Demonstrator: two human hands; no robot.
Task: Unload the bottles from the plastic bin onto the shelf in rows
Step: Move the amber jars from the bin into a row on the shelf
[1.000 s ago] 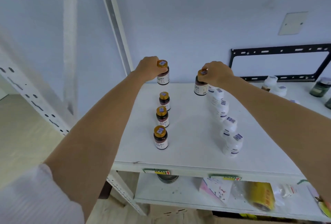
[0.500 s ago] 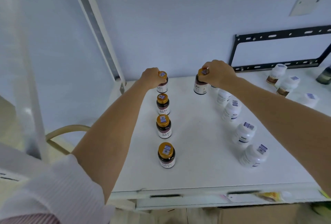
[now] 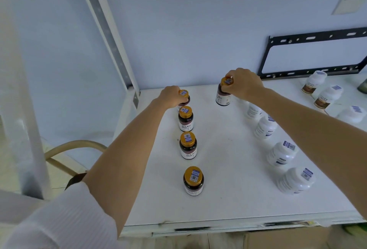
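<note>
On the white shelf stands a row of dark bottles with gold caps, running from front to back. My left hand grips the rearmost bottle of that row by its neck; it rests on the shelf behind a second bottle, a third and a front one. My right hand holds another gold-capped dark bottle by its cap at the back of the shelf, to the right of the row. The plastic bin is out of view.
A row of white bottles runs along the right under my right forearm, with more white bottles farther right. A black metal bracket leans on the wall. The white shelf upright stands at the back left corner.
The view has tilted down and closer to the shelf top. Both hands have stayed on their bottles at the back of the shelf.
</note>
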